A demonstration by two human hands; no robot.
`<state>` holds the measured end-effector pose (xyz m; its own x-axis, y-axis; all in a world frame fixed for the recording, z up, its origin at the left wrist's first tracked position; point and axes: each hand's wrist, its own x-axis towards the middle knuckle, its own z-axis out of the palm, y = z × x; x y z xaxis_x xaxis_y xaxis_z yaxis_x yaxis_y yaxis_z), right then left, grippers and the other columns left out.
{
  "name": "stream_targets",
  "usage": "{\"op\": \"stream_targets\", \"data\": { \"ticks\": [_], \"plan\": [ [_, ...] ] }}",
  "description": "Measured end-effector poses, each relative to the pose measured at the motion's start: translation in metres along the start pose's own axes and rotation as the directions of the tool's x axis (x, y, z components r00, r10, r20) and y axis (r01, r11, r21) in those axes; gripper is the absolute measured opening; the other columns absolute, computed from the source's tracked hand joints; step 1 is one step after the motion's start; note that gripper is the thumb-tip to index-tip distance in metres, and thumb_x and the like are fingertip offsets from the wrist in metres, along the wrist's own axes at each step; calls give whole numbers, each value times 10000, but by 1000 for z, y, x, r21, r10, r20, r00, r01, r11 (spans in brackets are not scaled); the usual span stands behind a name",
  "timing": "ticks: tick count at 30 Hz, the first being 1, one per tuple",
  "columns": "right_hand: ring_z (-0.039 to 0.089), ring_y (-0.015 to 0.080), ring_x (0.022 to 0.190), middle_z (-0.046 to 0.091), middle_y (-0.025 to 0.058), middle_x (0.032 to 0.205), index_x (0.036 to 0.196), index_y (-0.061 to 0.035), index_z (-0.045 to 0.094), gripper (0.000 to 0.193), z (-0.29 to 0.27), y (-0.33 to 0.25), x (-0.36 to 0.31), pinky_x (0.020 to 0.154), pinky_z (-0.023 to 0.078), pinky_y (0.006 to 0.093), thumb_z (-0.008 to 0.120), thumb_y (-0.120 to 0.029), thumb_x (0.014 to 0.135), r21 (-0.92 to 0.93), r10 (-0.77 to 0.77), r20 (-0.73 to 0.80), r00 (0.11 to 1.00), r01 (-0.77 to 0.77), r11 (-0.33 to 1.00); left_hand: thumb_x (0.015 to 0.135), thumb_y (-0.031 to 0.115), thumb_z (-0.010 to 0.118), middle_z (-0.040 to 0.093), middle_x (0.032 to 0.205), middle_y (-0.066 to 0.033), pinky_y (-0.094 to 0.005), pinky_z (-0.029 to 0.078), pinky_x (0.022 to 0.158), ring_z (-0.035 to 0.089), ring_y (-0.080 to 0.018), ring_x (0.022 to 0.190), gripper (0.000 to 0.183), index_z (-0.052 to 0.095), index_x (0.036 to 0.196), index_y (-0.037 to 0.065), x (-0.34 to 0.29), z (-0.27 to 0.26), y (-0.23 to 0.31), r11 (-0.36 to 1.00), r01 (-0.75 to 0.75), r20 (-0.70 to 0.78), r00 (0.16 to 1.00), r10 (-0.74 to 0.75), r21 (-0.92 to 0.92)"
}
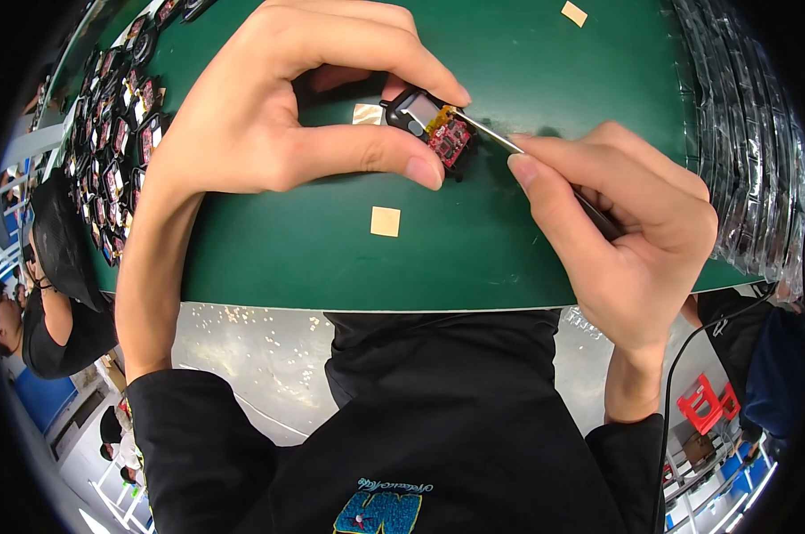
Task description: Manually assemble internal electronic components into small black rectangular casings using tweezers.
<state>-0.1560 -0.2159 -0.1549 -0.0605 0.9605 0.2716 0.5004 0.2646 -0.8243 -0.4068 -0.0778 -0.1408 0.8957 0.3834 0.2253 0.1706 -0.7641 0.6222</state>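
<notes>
Between the thumb and fingers of my left hand (269,125) is a small black device housing (399,114), tilted above the green table. Its inside shows a red circuit board (450,142), a grey block and a strip of orange flex. My right hand (634,222) is closed around a slim metal tool (496,136) with a dark handle, held like a pen. The tool's point meets the orange strip at the board's upper edge, close to my left index fingertip. Whether the tip is a blade, a pick or tweezers is too small to tell.
Many similar open devices (113,142) crowd the table's left side. Stacked clear plastic trays (732,133) line the right. Small beige squares lie about, one (385,222) near the front and another (574,13) far back. Other people sit at both sides, and a red stool (707,403) stands at right.
</notes>
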Motion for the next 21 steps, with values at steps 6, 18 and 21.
{"op": "stream_targets", "data": {
  "ticks": [6, 18, 21],
  "plan": [
    [532, 60, 589, 627, 17, 693, 1038, 34, 858, 208, 1, 0, 1, 537, 346, 238, 837, 117, 849, -46, -106, -12, 994, 106, 993, 619, 369, 1008, 729, 903, -18, -321, 339, 675, 537, -145, 732, 644, 854, 1163, 59, 0, -1, 1, 1000, 28, 13, 1000, -28, 4],
    [546, 86, 572, 645, 42, 684, 1030, 46, 850, 221, 1, 0, -1, 523, 359, 253, 834, 133, 827, -76, -146, -41, 988, 143, 987, 578, 277, 1034, 728, 896, -8, -306, 322, 685, 495, -125, 709, 656, 843, 1165, 53, 1, 1, 4, 997, 64, 3, 998, -64, -36],
    [552, 82, 575, 646, 41, 685, 1030, 45, 850, 224, 2, 0, -1, 522, 371, 251, 834, 136, 826, -77, -166, -28, 986, 164, 983, 575, 277, 1036, 731, 901, -5, -304, 321, 687, 489, -123, 708, 658, 841, 1162, 51, 1, 1, 3, 996, 76, 11, 997, -75, -41]
  ]
}}
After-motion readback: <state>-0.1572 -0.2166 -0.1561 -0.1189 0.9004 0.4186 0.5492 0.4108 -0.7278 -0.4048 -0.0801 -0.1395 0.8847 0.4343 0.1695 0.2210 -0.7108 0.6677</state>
